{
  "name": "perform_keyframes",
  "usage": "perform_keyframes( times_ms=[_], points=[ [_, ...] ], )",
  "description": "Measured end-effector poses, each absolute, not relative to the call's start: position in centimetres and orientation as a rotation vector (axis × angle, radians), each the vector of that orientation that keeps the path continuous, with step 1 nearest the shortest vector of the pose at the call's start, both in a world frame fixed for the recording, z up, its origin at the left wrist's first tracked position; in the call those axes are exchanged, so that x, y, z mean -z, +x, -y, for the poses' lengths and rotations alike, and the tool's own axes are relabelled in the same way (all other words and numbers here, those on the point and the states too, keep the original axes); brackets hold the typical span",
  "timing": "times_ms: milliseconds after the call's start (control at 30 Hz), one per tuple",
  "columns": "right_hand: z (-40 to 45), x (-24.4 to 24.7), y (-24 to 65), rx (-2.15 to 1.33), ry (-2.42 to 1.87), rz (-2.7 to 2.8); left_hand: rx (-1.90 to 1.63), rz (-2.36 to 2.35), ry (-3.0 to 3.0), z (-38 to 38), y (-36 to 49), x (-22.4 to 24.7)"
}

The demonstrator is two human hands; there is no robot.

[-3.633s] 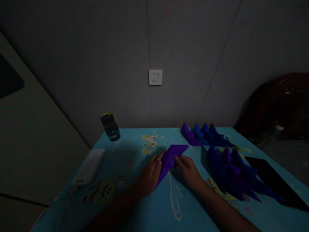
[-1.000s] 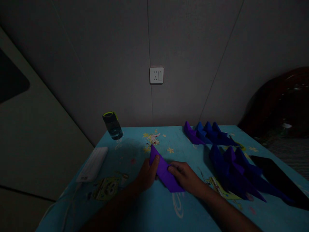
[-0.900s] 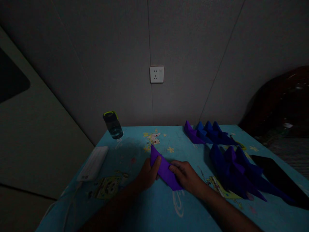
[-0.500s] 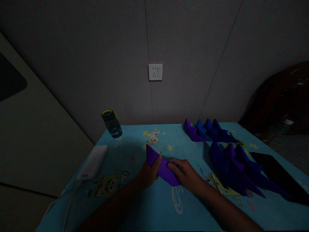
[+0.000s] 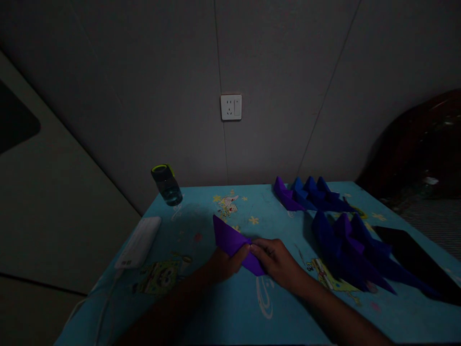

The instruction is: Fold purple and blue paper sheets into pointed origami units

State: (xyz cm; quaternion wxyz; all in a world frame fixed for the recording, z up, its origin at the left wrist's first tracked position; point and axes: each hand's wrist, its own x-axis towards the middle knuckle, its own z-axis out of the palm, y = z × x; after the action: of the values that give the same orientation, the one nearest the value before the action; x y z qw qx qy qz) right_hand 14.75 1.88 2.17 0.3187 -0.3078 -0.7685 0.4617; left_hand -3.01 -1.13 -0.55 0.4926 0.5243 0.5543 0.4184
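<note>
A folded purple paper [image 5: 228, 236] with slanted, pointed ends is held above the table at the middle of the view. My left hand [image 5: 227, 263] grips its lower edge, thumb lying across the front. From the right, my right hand [image 5: 271, 257] pinches the paper near its middle, and the two thumb tips almost meet there. The fingers behind the paper are hidden. To the right stand folded paper boats: a near row of dark blue boats [image 5: 326, 240] with a purple boat [image 5: 346, 235] among them, and a far row with a purple boat [image 5: 286, 196] and several blue boats [image 5: 312, 192].
A blue patterned cloth [image 5: 201, 312] covers the table. On the left are a water bottle [image 5: 167, 186] and a white power bank [image 5: 139, 242] with a cable [image 5: 104, 302]. A flat black object [image 5: 414, 257] lies at the right edge. Behind is a wall with a socket [image 5: 231, 107].
My left hand has slid along the paper toward my right hand, bringing its thumb close to the right thumb. The paper's left tip has shifted slightly left. The boats have not moved.
</note>
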Motion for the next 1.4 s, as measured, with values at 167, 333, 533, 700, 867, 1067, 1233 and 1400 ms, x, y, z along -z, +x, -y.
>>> perform_keyframes(
  times_ms=[167,333,533,700,867,1067,1233,1400],
  points=[
    [-2.1,-2.0,14.6,-1.288,-0.84,1.969,-1.027,-1.284,1.305,0.9,-2.6,0.8],
    [-2.5,-2.3,14.9,-1.408,-0.859,1.853,-1.179,-1.337,1.254,0.6,-2.7,0.1],
    [-3.0,-2.5,15.1,-1.567,-0.833,1.657,-1.338,-1.397,1.215,0.8,-2.6,-1.1],
    [-2.9,-1.4,14.5,-1.645,-0.705,1.596,-1.374,-1.411,1.113,0.6,-2.3,-1.5],
    [-2.2,-1.1,13.4,-1.577,-0.646,1.811,-1.302,-1.394,1.122,1.1,-1.8,-1.6],
    [-2.1,-1.1,13.5,-1.471,-0.692,1.864,-1.174,-1.374,1.343,1.8,-1.8,-1.7],
    [-1.9,-1.0,13.6,-1.479,-0.653,1.85,-1.092,-1.355,1.356,1.8,-1.9,-1.6],
    [-1.5,-1.3,13.7,-1.475,-0.573,1.902,-1.051,-1.322,1.346,2.0,-1.8,-1.6]
  ],
)
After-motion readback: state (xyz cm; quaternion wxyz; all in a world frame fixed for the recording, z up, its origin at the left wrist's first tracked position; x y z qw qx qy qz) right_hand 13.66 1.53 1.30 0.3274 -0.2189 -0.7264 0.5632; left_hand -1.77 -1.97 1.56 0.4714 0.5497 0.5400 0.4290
